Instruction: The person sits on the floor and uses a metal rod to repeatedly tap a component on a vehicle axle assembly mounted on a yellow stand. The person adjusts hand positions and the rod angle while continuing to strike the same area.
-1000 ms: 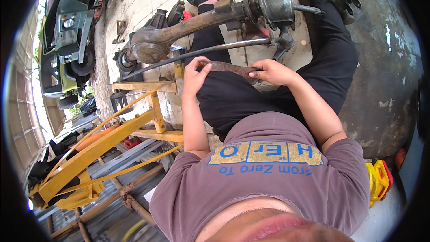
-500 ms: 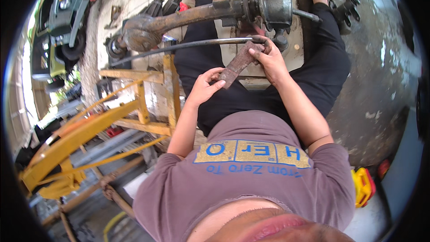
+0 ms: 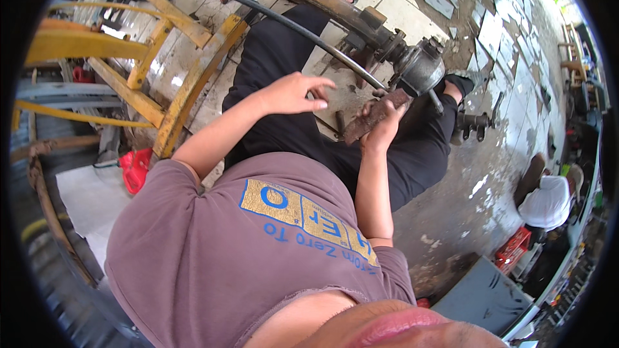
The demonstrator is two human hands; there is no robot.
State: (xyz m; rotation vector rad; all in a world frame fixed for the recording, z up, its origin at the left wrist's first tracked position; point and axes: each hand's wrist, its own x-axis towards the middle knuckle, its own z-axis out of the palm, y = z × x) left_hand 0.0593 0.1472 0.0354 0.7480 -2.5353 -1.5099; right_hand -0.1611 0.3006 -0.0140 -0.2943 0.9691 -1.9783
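Observation:
My right hand (image 3: pixel 382 130) grips a rough brown strip (image 3: pixel 380 113) that looks like worn sandpaper, with the thumb on its near face and fingers behind. To its left, my left hand (image 3: pixel 302 95) hangs free above my lap, fingers apart and slightly curled, touching nothing. Just beyond the strip lies the end of a long thin metal rod (image 3: pixel 284 22), which slants away to the far left. Behind it, a rusty vehicle axle (image 3: pixel 316 3) runs across the floor between my legs, ending at a grey metal housing (image 3: pixel 419 64).
A yellow metal frame (image 3: pixel 187 87) stands close on my left, near a red container (image 3: pixel 134 169). Broken tiles (image 3: pixel 490 32) litter the floor at the far right. Dark metal parts (image 3: pixel 474 124) lie beyond my right leg. Rightward are a grey panel (image 3: pixel 483 299) and a red crate (image 3: pixel 514 249).
My left hand has let go of the strip and moved away to the left. The right hand keeps hold of it. The whole view has swung round to the right.

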